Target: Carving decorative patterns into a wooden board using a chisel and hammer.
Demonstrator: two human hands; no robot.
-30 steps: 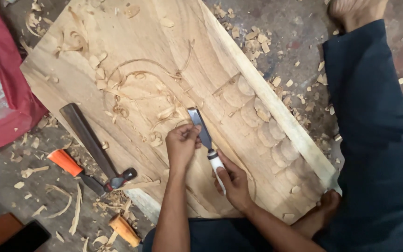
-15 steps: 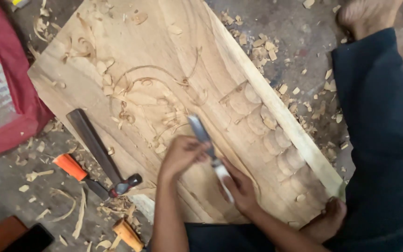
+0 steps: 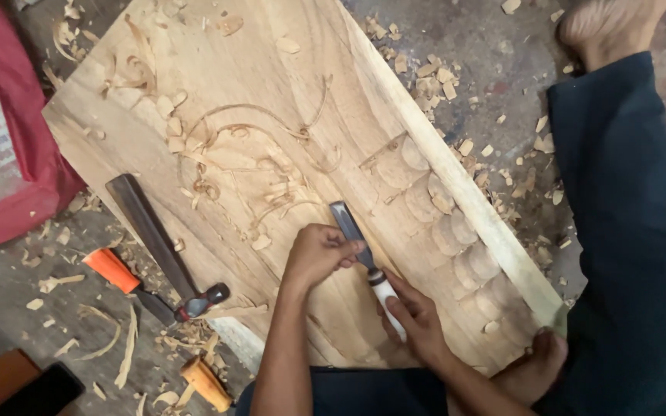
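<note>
A large pale wooden panel (image 3: 271,69) lies on the floor, carved with curved lines and a row of rounded scallops (image 3: 456,231) along its right edge. A chisel (image 3: 348,225) with a flat steel blade and a white handle rests on the wood. My left hand (image 3: 319,250) pinches the blade near its middle. My right hand (image 3: 418,316) is wrapped around the white handle just behind it. The blade's tip points up the panel, left of the scallops. My bare foot (image 3: 533,366) presses the panel's near corner.
Left of the panel lie a wide dark flat chisel (image 3: 148,231), an orange-handled tool (image 3: 113,271) and a wooden handle (image 3: 206,383). Wood chips and curls cover the panel and floor. A red bag (image 3: 17,139) sits far left. My dark-trousered leg (image 3: 626,231) fills the right.
Both hands and the chisel have shifted slightly down and right along the panel. The view has drifted a little, showing more floor at the left.
</note>
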